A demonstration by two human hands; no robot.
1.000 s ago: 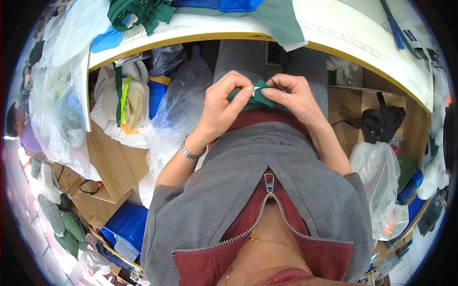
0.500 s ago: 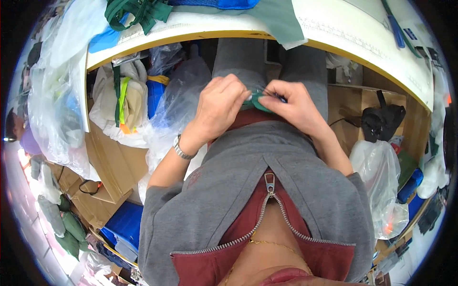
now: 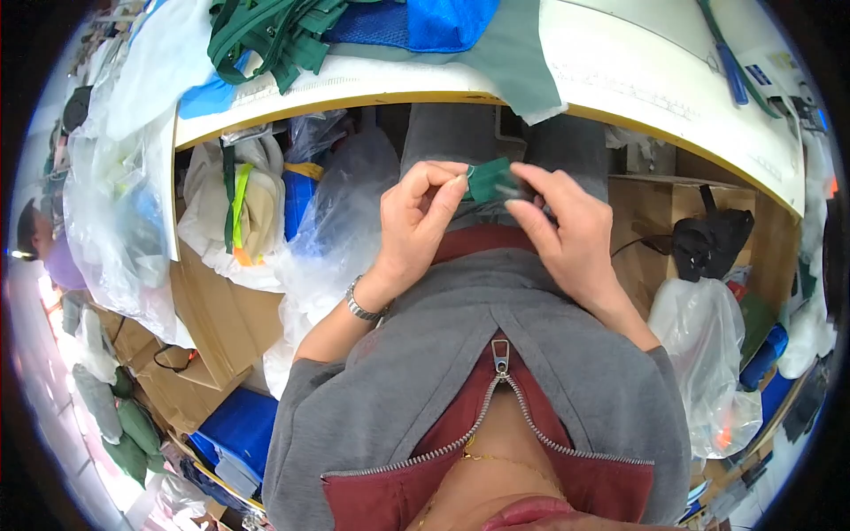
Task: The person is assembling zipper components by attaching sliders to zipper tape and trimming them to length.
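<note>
In the head view, the left hand [image 3: 421, 212] pinches the left edge of a small green fabric piece [image 3: 489, 180] between thumb and forefinger, and the piece stands out between the two hands, above the lap. The right hand [image 3: 571, 221] is just beside the piece's other edge, thumb and forefinger parted by a narrow gap. A greyish blur shows at those fingertips, so I cannot tell whether that hand holds or touches anything (the motion smears it). A metal band [image 3: 361, 303] circles the left wrist.

Just beyond the hands runs the curved near edge of a white bench [image 3: 637, 84]. On it, ahead and to the left of the hands, lie green straps [image 3: 266, 40]; nearly straight ahead are a bright blue item [image 3: 452, 25] and a grey-green cloth [image 3: 522, 66] hanging over the edge. Well to the right of the hands are a black item [image 3: 711, 232] and a clear plastic bag [image 3: 704, 354]; to their left, a white bundle [image 3: 199, 199] and cardboard [image 3: 221, 310].
</note>
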